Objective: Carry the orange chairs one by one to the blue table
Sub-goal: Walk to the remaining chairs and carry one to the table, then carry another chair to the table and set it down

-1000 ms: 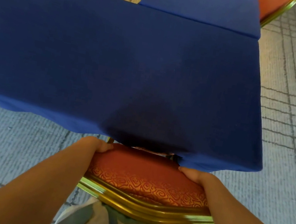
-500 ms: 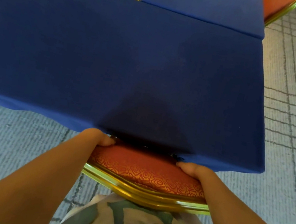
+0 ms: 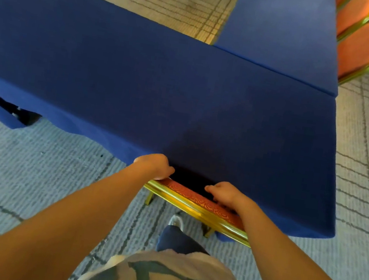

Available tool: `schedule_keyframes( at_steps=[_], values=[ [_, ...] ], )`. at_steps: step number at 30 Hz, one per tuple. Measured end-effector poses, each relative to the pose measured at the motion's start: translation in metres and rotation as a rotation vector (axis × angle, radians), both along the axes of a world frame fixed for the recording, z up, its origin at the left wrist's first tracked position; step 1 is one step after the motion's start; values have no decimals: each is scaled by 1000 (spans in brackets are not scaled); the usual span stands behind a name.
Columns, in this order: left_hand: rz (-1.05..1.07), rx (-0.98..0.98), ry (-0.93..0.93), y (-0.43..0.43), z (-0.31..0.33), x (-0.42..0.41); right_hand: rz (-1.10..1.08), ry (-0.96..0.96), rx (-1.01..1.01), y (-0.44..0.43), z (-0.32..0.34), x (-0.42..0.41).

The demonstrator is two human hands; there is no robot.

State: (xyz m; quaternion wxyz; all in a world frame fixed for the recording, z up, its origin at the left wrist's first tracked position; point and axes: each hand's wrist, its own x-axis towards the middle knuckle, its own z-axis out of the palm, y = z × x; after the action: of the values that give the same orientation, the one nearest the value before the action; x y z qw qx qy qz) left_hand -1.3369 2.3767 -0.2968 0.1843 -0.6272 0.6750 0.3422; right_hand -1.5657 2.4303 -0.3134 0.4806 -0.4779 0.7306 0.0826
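Observation:
An orange chair (image 3: 196,201) with a gold metal frame stands against the near edge of the blue table (image 3: 151,82), most of it tucked under the blue cloth; only its backrest top shows. My left hand (image 3: 154,165) grips the left end of that backrest, fingers curled over the top. My right hand (image 3: 224,192) grips it further right, fingers curled down over the orange padding. Two gold legs of the chair show below the backrest on the carpet.
A second blue-covered table (image 3: 283,30) joins at the far right, with two more orange chairs (image 3: 363,44) along its right side. Grey patterned carpet (image 3: 29,176) lies all around. My shoe (image 3: 176,221) and leg are just behind the chair.
The chair has slid further under the blue table, so less of its orange backrest shows. My view has pulled back and up, and both arms are stretched out more.

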Motion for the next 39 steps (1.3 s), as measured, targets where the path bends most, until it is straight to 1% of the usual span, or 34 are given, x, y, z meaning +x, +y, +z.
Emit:
schedule_keyframes(
  at_steps=[3,6,9,13,17,22,25,29,32,35,39],
  values=[
    [64,-110,62,16,21,17,27,-19,-62,3,25,26],
    [97,-154,220,35,39,36,23,-66,-131,9,47,49],
    [154,-215,329,53,54,53,-13,-112,-223,15,68,68],
    [234,-291,411,82,68,78,-37,-151,-386,34,97,96],
    [303,-338,479,114,78,106,-11,-163,-573,58,117,128],
    [411,-407,477,164,85,159,38,-156,-668,86,122,180],
    [506,-452,458,193,88,194,108,-169,-675,98,115,217],
    [674,-485,426,236,88,247,233,-209,-660,116,107,274],
    [791,-525,392,268,87,288,375,-195,-674,131,102,320],
    [895,-536,376,292,84,317,475,-195,-693,139,101,355],
    [1017,-543,339,313,77,361,632,-199,-665,137,96,410]
  ],
)
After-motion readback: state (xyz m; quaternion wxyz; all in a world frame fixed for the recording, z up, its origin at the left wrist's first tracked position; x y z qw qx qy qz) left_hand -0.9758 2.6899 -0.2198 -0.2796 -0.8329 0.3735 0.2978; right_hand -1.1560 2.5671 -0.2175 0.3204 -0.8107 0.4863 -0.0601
